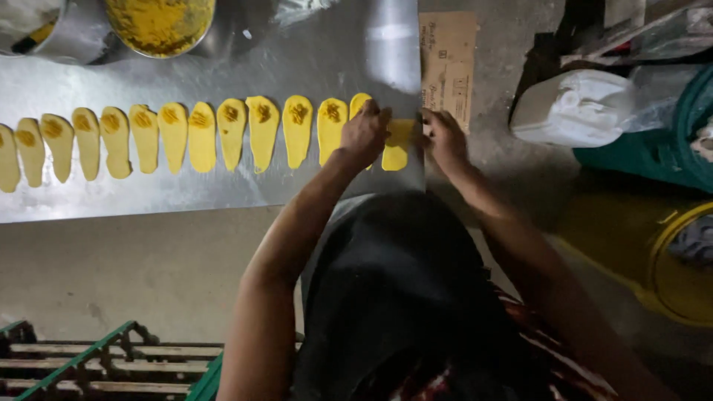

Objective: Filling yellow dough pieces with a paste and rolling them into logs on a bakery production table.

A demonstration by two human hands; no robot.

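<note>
A long row of several yellow oval dough pieces lies across a shiny metal sheet, most with a dab of darker orange filling near the top. My left hand rests over the piece second from the right end and grips the left edge of the last dough piece. My right hand pinches that same piece's right edge at the sheet's right border. The last piece shows no filling where it is visible.
A metal bowl of orange-yellow filling stands at the back, another metal vessel at the far left. Brown cardboard lies beyond my right hand. A white sack, yellow tub and green rack surround me.
</note>
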